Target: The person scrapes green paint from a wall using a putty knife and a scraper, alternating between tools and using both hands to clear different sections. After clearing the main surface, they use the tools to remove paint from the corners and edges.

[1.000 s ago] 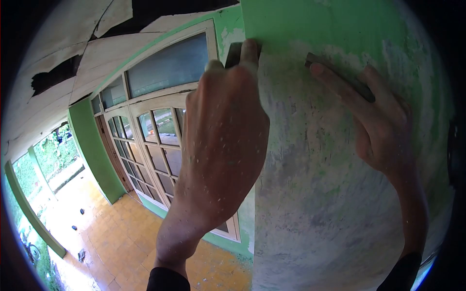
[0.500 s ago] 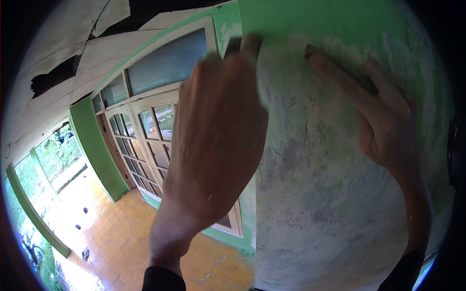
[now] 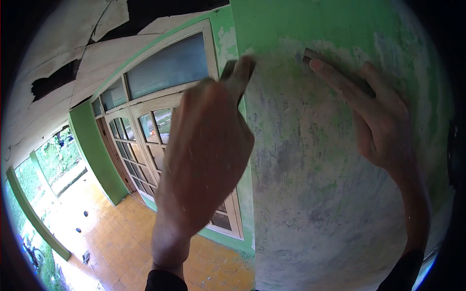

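In the middle of the head view, my left hand (image 3: 206, 140) is closed round a flat, dark scraper (image 3: 228, 70). One finger stretches along it, at the upper corner of the wall beside the window frame. Higher on the right, my right hand (image 3: 383, 114) grips a second thin, flat scraper (image 3: 307, 54), its fingers laid along it against the wall. Much of the second tool is hidden under those fingers. The wall (image 3: 301, 194) is bare and patchy grey-white below, with green paint (image 3: 301, 22) left along the top.
Left of the wall stand a white-framed window (image 3: 167, 63) and glazed doors (image 3: 150, 131). Below lies an orange tiled floor (image 3: 116, 242) with small dark objects and debris. The ceiling (image 3: 48, 29) overhead has broken panels. A green pillar (image 3: 97, 150) rises beyond the doors.
My left hand has moved down and slightly left along the wall's corner with its scraper. My right hand has hardly moved.
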### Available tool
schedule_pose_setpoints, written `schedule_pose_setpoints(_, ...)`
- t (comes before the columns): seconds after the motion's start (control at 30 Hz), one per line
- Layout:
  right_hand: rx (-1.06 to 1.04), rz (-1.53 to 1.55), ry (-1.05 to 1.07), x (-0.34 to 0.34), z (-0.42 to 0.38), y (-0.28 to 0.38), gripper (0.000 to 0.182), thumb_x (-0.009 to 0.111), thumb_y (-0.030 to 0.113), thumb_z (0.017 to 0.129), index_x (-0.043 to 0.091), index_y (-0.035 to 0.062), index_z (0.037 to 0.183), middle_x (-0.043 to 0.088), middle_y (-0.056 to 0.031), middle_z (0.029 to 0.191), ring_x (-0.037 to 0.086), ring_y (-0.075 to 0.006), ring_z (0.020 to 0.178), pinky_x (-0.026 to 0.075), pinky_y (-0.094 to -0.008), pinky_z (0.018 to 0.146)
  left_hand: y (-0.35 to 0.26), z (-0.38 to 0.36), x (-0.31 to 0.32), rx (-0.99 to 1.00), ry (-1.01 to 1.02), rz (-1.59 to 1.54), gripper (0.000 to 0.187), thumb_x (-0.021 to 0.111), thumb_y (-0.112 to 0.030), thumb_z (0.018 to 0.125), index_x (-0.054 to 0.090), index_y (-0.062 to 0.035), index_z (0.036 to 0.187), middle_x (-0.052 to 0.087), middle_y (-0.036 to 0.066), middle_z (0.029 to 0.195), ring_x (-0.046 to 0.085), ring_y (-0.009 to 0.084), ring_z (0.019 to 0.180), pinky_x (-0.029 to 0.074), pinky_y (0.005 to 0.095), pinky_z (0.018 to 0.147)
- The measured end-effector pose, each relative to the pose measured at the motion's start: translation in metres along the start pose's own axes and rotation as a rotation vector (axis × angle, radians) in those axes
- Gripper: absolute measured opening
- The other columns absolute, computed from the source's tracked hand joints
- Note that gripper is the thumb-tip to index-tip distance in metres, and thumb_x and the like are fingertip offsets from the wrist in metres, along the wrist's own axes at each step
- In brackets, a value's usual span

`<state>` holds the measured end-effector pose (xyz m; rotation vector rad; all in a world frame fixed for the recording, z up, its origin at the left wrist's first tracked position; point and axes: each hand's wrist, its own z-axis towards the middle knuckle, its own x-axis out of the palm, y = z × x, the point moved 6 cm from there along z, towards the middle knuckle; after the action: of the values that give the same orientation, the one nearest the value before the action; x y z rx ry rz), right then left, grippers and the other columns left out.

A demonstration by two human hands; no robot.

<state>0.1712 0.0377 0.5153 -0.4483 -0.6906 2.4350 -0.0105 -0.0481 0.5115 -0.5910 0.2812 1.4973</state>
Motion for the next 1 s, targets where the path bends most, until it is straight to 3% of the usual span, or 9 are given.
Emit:
schedule_pose_setpoints(0.1,0.030,0.040,0.009,0.001,0.001,0.000,0.057,0.047,-0.005,0.084,0.063,0.0142,0.136,0.044,-0.0071,0.079,0.045,-0.0182,0.061,0.043,-0.0292,0.057,-0.009,0.002,-0.016,0.194,-0.156,0.095,0.054,0.051,0.006,0.085,0.059,-0.0107,0.137,0.060,0.020,0.078,0.060,0.0301,0.068,0.048,0.0449,0.074)
schedule_pose_setpoints(0.13,0.033,0.047,0.012,0.002,0.000,0.000,0.057,0.047,-0.005,0.084,0.063,0.0142,0.136,0.044,-0.0071,0.079,0.045,-0.0182,0.061,0.043,-0.0292,0.057,-0.004,0.002,-0.011,0.098,-0.096,0.021,0.058,0.050,0.007,0.084,0.058,-0.0127,0.138,0.060,0.020,0.074,0.060,0.0327,0.069,0.048,0.0442,0.075)
schedule_pose_setpoints(0.3,-0.040,-0.013,-0.053,0.002,0.002,0.001,0.056,0.047,-0.005,0.085,0.063,0.0125,0.136,0.046,-0.0068,0.080,0.044,-0.0174,0.061,0.042,-0.0286,0.057,0.001,-0.006,-0.007,0.162,-0.101,0.002,0.061,0.049,0.010,0.081,0.060,-0.0116,0.136,0.061,0.026,0.080,0.061,0.0314,0.070,0.048,0.0420,0.076)
schedule_pose_setpoints(0.37,-0.005,-0.003,-0.022,-0.001,0.003,0.002,0.056,0.048,-0.005,0.085,0.063,0.0121,0.136,0.047,-0.0067,0.080,0.044,-0.0174,0.062,0.043,-0.0285,0.057,0.003,-0.002,-0.008,0.080,0.013,-0.085,0.063,0.048,0.012,0.080,0.059,-0.0117,0.137,0.060,0.025,0.078,0.060,0.0297,0.066,0.048,0.0414,0.073)
schedule_pose_setpoints(0.53,0.005,-0.008,-0.010,0.000,0.003,-0.001,0.055,0.047,-0.007,0.085,0.063,0.0095,0.135,0.053,-0.0075,0.083,0.047,-0.0176,0.065,0.045,-0.0282,0.059,0.009,-0.018,0.008,0.088,-0.088,-0.111,0.062,0.048,0.012,0.081,0.059,-0.0117,0.137,0.057,0.021,0.075,0.056,0.0282,0.062,0.047,0.0412,0.069)
schedule_pose_setpoints(0.63,-0.064,-0.032,-0.057,0.001,0.003,-0.001,0.052,0.046,-0.008,0.086,0.063,0.0056,0.133,0.062,-0.0098,0.092,0.049,-0.0181,0.067,0.045,-0.0281,0.060,0.016,-0.010,0.009,0.055,-0.118,-0.131,0.059,0.050,0.010,0.084,0.059,-0.0121,0.137,0.056,0.018,0.074,0.056,0.0254,0.062,0.047,0.0412,0.068)
schedule_pose_setpoints(0.7,-0.044,-0.014,-0.038,0.002,0.003,-0.003,0.050,0.044,-0.008,0.087,0.064,0.0035,0.132,0.067,-0.0126,0.101,0.049,-0.0188,0.067,0.045,-0.0278,0.060,0.007,0.001,-0.004,0.216,-0.271,-0.017,0.058,0.050,0.009,0.084,0.059,-0.0120,0.138,0.056,0.018,0.073,0.054,0.0226,0.060,0.047,0.0394,0.066)
schedule_pose_setpoints(0.87,-0.025,-0.025,-0.002,0.003,0.002,-0.001,0.050,0.044,-0.009,0.087,0.063,0.0013,0.131,0.069,-0.0096,0.117,0.050,-0.0184,0.069,0.045,-0.0280,0.060,0.015,-0.008,0.006,0.013,-0.056,-0.144,0.060,0.050,0.009,0.084,0.059,-0.0146,0.138,0.066,0.021,0.088,0.062,0.0237,0.071,0.050,0.0391,0.074)
schedule_pose_setpoints(1.0,0.028,-0.053,0.049,0.000,0.004,0.001,0.051,0.044,-0.010,0.086,0.063,0.0020,0.132,0.070,-0.0071,0.116,0.049,-0.0176,0.068,0.044,-0.0283,0.058,0.011,-0.002,-0.006,0.174,-0.120,-0.069,0.062,0.050,0.011,0.083,0.056,-0.0133,0.140,0.064,0.018,0.081,0.058,0.0210,0.065,0.048,0.0361,0.069)
